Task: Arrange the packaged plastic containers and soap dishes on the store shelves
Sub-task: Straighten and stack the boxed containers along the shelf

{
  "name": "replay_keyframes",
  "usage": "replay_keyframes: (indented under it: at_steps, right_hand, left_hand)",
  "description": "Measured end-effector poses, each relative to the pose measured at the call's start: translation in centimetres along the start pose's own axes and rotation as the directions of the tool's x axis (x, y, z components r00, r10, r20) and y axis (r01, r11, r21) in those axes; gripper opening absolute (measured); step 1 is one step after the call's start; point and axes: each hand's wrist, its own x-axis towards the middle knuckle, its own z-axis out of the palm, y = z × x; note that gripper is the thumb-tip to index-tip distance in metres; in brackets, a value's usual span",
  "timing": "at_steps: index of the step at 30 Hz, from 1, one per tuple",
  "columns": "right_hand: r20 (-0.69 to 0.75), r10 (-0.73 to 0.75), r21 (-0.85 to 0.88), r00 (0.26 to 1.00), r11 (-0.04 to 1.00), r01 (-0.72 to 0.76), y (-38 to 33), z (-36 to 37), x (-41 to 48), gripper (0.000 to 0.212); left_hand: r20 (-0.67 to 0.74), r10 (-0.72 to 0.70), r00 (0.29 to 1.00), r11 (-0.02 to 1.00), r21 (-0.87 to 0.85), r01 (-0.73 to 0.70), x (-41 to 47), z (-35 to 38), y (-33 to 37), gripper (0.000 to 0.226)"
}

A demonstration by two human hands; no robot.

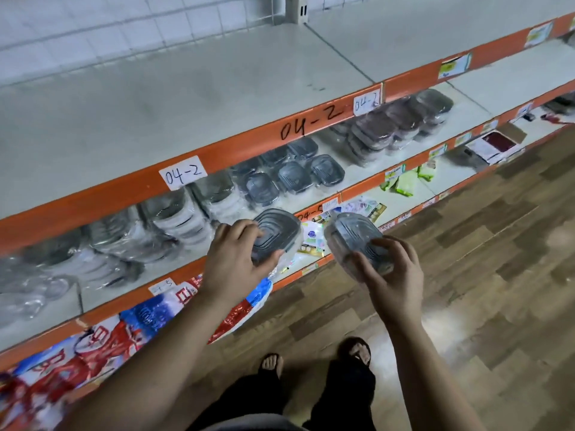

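Observation:
My left hand [231, 259] grips a grey packaged soap dish [277, 231] at the front edge of the middle shelf [174, 269]. Out over the aisle my right hand [385, 275] holds a second grey wrapped soap dish [357, 236], tilted and clear of the shelf. Behind them several grey soap dishes [294, 177] lie in rows on that same shelf. To their left stand stacks of wrapped clear containers with grey lids [174, 213], and to their right stacks of dark-lidded containers [392, 126].
The top shelf [186, 88] carries orange edge strips with "04-2" labels. The shelf below holds small packets [311, 241], green packs [401, 181] and red-blue-white bags [124, 325]. A box [494, 143] lies at the right. My feet [314, 359] stand on wood-pattern flooring.

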Motion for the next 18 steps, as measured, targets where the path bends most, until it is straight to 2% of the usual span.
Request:
replay_keyframes:
  at_steps: [3,6,12,18]
  right_hand:
    - [0.077,-0.022,0.042,0.997,0.999,0.018,1.8,-0.1,3.8,0.036]
    - [0.158,-0.104,0.074,0.982,0.993,0.093,3.6,-0.3,7.7,0.034]
    - [0.285,-0.215,0.141,0.934,0.973,0.181,7.8,1.8,14.8,0.038]
    - [0.32,-0.329,0.16,0.888,0.943,0.292,11.1,6.5,19.6,0.039]
  left_hand:
    - [-0.035,-0.099,0.994,0.995,0.028,0.1,0.7,2.0,1.8,0.051]
    - [-0.081,-0.207,0.975,0.977,0.027,0.21,1.5,4.1,3.9,0.05]
    - [-0.146,-0.444,0.884,0.891,0.035,0.453,4.1,9.5,6.6,0.062]
    - [-0.225,-0.476,0.85,0.861,0.075,0.502,8.8,15.6,5.0,0.058]
